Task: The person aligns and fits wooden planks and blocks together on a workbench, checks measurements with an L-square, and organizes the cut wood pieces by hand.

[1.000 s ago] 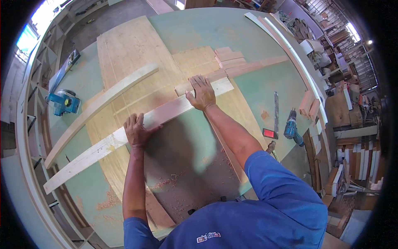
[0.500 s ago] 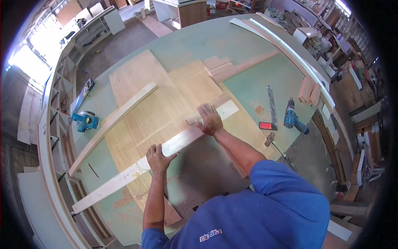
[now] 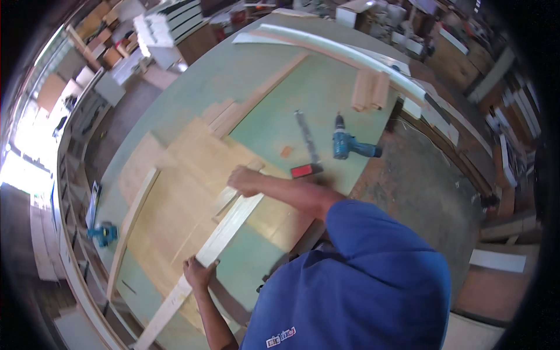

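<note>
A long pale wooden strip (image 3: 224, 233) runs slantwise across a thin plywood panel (image 3: 181, 175) on the green worktable. My left hand (image 3: 198, 273) grips the strip along its nearer half, thumb held out to the right. Toward the strip's far end, my right hand (image 3: 244, 181) is closed over a short wooden piece (image 3: 225, 203) lying alongside it. The right fingertips are partly hidden by the back of the hand. A second long strip (image 3: 131, 227) lies on the panel's left side.
Right of the panel lie a blue cordless drill (image 3: 347, 144), a flat metal blade (image 3: 306, 137) and a red-and-black block (image 3: 303, 170). Short wood pieces (image 3: 370, 90) are stacked at the far right. A blue power tool (image 3: 104, 234) stands at the left edge.
My view has turned right, so the table's contents appear shifted left. My right hand has gone from lying flat with fingers spread to closed over the short piece. The hammer no longer shows.
</note>
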The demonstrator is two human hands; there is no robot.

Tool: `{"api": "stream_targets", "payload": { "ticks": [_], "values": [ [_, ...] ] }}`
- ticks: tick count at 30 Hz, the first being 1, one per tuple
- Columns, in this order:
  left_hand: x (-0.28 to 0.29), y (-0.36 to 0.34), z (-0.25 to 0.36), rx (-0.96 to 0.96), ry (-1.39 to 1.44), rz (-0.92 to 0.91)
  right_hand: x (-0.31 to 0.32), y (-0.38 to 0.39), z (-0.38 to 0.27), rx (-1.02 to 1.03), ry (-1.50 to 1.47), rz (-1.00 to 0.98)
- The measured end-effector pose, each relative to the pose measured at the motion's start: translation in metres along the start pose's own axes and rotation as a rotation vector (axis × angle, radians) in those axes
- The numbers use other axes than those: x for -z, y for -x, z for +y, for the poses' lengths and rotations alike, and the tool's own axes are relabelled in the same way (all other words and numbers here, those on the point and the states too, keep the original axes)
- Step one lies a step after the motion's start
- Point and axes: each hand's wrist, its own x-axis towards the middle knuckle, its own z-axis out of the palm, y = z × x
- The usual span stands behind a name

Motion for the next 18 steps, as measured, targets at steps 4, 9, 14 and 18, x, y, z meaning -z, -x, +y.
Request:
{"api": "stream_targets", "payload": {
  "ticks": [4, 9, 14, 18],
  "values": [
    [-0.008, 0.004, 0.006, 0.204, 0.056, -0.093, 0.038, 0.028, 0.009, -0.001, -0.046, 0.34],
    [-0.013, 0.004, 0.024, 0.299, 0.04, -0.082, 0.135, 0.14, 0.063, -0.512, -0.645, 0.761],
    [-0.003, -0.002, 0.045, 0.338, -0.102, -0.125, 0.113, 0.263, 0.248, -1.264, -0.653, 1.057],
    [-0.017, -0.024, 0.033, 0.149, -0.201, -0.171, 0.08, 0.373, 0.394, -1.639, -0.234, 0.802]
  ]
}}
